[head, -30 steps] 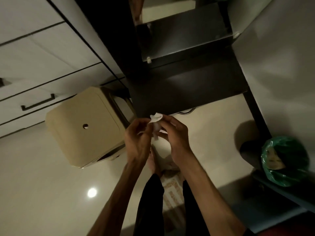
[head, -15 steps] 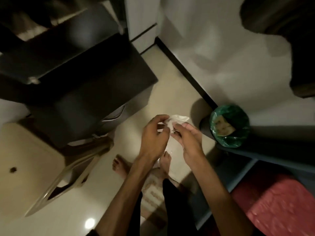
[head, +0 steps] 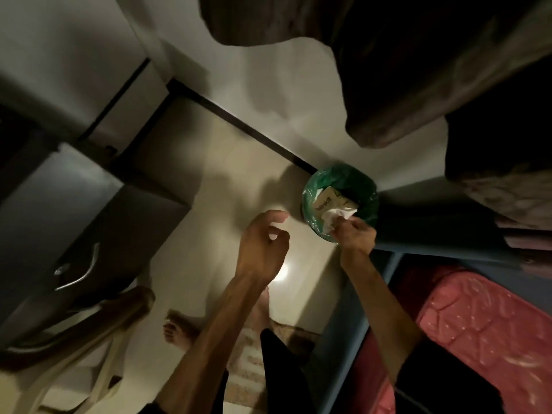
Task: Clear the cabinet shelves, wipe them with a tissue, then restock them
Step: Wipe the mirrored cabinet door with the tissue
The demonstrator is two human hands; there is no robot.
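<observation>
Glossy cream floor [head: 227,186]: green-lined bin [head: 363,186], patterned mat [head: 251,354], bare feet.

Crumpled paper tissue [head: 336,216], glossy plastic liner [head: 363,186]

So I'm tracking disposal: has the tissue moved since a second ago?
Yes. The right hand has carried the tissue from the left hand to over the green-lined bin.
</observation>
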